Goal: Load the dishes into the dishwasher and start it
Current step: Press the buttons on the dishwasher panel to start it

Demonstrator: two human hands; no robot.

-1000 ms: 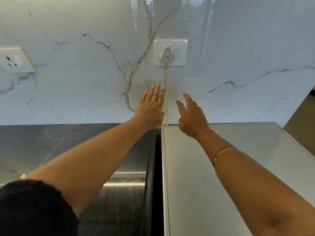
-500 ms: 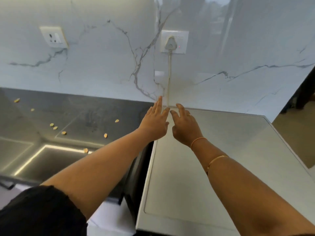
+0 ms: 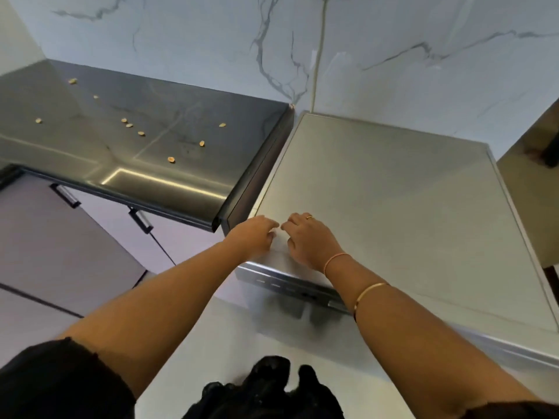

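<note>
Dishwasher (image 3: 378, 207), a free-standing silver unit, stands against the marble wall (image 3: 181, 34) just right of the dark countertop (image 3: 145, 116), with a narrow gap between the two. Its flat top fills the right half of the view, and the control strip (image 3: 290, 287) runs along the upper front edge, with small marks too blurred to read.

Both hands are at the near left corner of that top, side by side and almost touching at the fingertips. The left hand (image 3: 254, 237) is palm down, knuckles raised, fingers loosely bent with their tips at the surface; it has hold of nothing. The right hand (image 3: 308, 240) is posed the same way, fingers loosely curled and empty, thumb pointing down toward the front edge. Whether the fingertips press the top or hover just over it cannot be told. A ring (image 3: 309, 217) sits on one right finger, a thin thread band (image 3: 334, 259) is at the wrist, and a gold bangle (image 3: 370, 293) lies further up the forearm. Both arms reach forward, nearly straight, from black sleeves (image 3: 60, 379).

A pale cord (image 3: 318, 55) runs down the wall behind the dishwasher's back left corner. Small yellowish scraps (image 3: 171, 159) lie scattered over the countertop, and below it are pale cabinet doors with dark handles (image 3: 140, 220).
</note>
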